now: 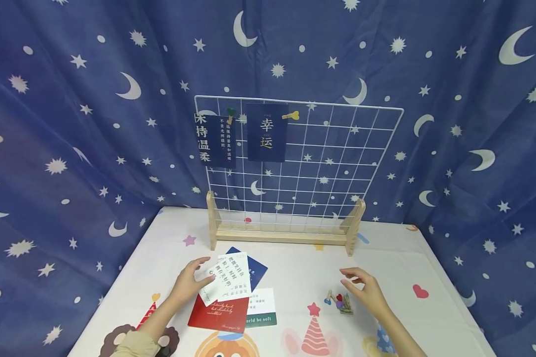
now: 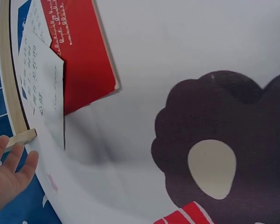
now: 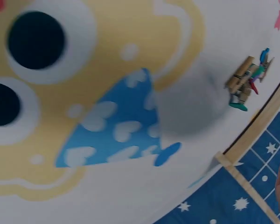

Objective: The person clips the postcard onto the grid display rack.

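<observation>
– Where the left hand (image 1: pixel 189 281) spreads its thumb and fingers beside the white cards (image 1: pixel 237 283), is it holding one?
– I can't tell whether they touch. The thumb overlaps a white card's edge in the head view, but the fingers aren't curled round anything; the grip is loose and parted.
– What lies under those cards?
– A red card (image 1: pixel 221 318) toward the person and a blue card (image 1: pixel 258 271) farther back. A white-and-green card (image 1: pixel 263 307) lies just right of the red one, all on the white-covered desk (image 1: pixel 393 263).
– And the right hand (image 1: pixel 367 290)?
– Its grip is relaxed, thumb and forefinger apart, with nothing visible between their tips. It is just beside a small heap of wooden clips (image 1: pixel 346 303) with coloured ends.
– Anything hanging up?
– Yes, behind the cards stands a white wire grid (image 1: pixel 341 148) on a wooden base (image 1: pixel 281 237). Two dark blue cards (image 1: pixel 266 154) hang at its upper left, one with a green clip (image 1: pixel 231 113), the other with a yellow heart clip (image 1: pixel 294 115).
</observation>
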Tool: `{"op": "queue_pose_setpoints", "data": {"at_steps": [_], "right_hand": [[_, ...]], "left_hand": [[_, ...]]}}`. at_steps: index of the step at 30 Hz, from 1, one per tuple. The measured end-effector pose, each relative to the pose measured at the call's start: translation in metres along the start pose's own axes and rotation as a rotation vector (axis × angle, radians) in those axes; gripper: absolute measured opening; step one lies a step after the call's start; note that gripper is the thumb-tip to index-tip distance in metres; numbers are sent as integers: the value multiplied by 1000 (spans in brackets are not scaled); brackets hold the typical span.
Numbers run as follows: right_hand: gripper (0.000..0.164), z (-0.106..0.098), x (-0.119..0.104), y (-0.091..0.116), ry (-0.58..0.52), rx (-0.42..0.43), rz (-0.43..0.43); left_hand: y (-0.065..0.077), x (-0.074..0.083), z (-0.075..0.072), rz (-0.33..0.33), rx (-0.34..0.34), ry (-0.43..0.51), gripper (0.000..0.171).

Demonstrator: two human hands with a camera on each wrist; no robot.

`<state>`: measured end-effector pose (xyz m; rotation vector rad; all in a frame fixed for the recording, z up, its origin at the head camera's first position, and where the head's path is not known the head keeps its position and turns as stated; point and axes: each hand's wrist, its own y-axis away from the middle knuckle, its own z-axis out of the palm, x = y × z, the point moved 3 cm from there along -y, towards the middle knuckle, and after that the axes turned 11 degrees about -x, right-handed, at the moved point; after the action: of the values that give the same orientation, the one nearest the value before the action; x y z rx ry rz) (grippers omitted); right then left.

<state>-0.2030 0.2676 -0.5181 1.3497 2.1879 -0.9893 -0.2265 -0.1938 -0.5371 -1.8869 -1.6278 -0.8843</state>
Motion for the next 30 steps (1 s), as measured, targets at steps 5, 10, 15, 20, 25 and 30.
{"op": "queue_pose_setpoints", "data": {"at_steps": [5,10,15,20,25,30], "right_hand": [[27,-2,6,13,46,0,39],[26,-4,13,19,106,-48,122],[26,-7,21,22,113,-100,204],[26,-9,30,25,99,-130,252],[26,-11,36,27,109,-143,271],[27,-11,43,28,107,-186,323]], "left_hand": [[4,-3,5,12,-20,-54,57],[6,-9,6,13,-38,-109,61],[4,-11,5,21,-48,-152,64],[1,-10,6,-5,-69,-193,68],[-6,-11,8,-71,-69,-300,77],[-13,-12,11,-136,-61,-369,79]]}}
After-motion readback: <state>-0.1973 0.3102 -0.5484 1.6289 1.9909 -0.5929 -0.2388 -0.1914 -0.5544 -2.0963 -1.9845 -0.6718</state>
